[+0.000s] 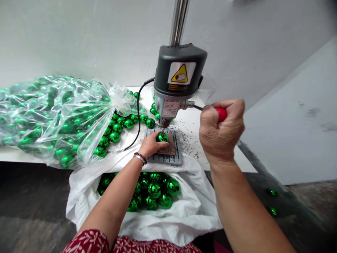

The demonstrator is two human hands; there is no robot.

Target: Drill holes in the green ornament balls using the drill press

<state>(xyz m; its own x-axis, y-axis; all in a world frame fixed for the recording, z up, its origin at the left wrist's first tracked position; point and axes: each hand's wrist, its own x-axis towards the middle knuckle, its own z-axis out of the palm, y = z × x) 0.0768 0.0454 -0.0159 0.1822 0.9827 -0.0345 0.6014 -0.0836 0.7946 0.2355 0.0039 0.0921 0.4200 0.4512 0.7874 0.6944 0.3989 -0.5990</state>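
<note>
A shiny green ball (163, 137) sits on a brown board (171, 147) on the drill press base (164, 160). My left hand (153, 143) is closed around the ball, thumb in front. Right above it is the chuck of the bench drill press (181, 70), its thin bit at the ball's top; whether the bit has entered cannot be made out. My right hand (222, 128) is wrapped round the red-knobbed feed lever (221, 114) at the drill's right side. Below my left forearm, several green balls (154, 189) lie in a white cloth (189, 214) spread over my lap.
A clear plastic bag (52, 119) full of green balls covers the table's left side, with loose balls (128, 123) spilling from its mouth. Dark shavings (191, 147) are scattered over the white table (242, 160). A black cable (138, 109) hangs left of the drill. Two balls (272, 211) lie at lower right.
</note>
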